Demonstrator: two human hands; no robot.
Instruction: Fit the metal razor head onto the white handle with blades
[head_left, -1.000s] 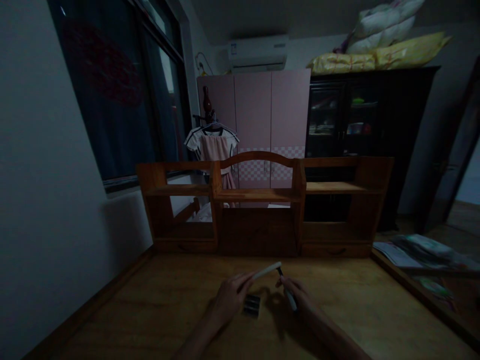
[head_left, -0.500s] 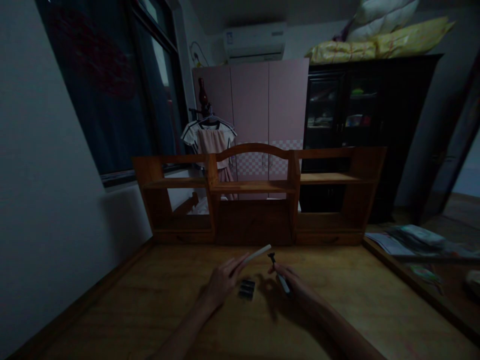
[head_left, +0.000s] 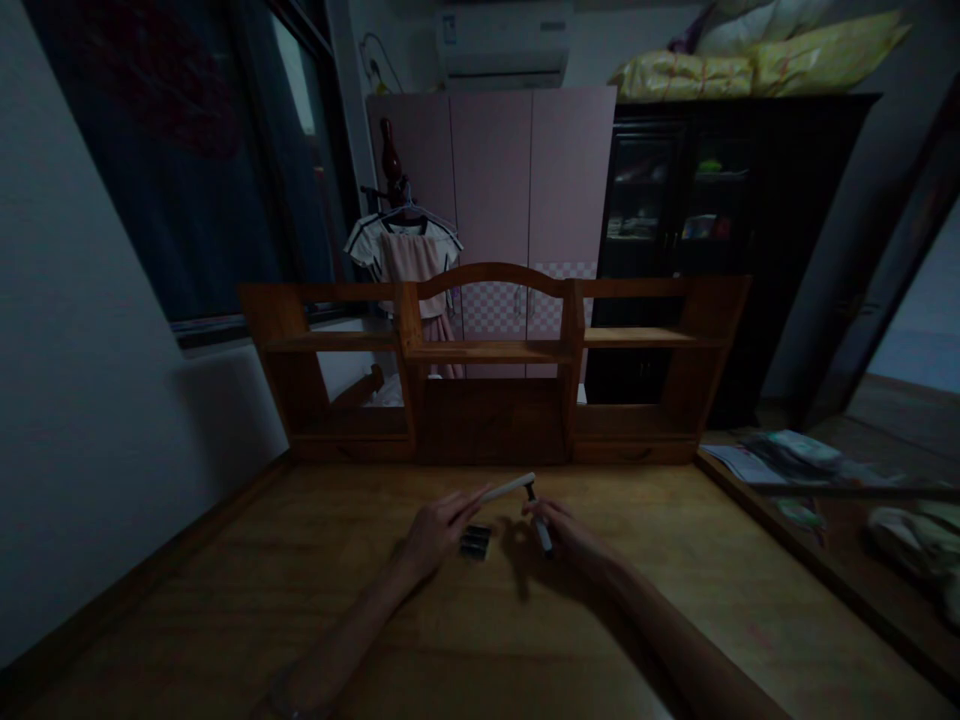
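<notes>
In the head view my left hand is closed on one end of a slim white stick, which points right and slightly up. My right hand grips a razor with a pale handle and a small dark T-shaped head. The stick's free end overlaps the razor's head; whether they touch I cannot tell. On the tabletop beside my left fingers lies a small dark pack with several ridged sections, perhaps blade cartridges. Dim light hides finer detail.
A wooden shelf unit stands along the far edge of the wooden table. A raised edge runs down the right side, with papers and cloth beyond it. A white wall borders the left.
The stick and the razor's head have come together; before, a small gap lay between them. The head camera has tilted down and shifted slightly right, so the scene sits higher and further left.
</notes>
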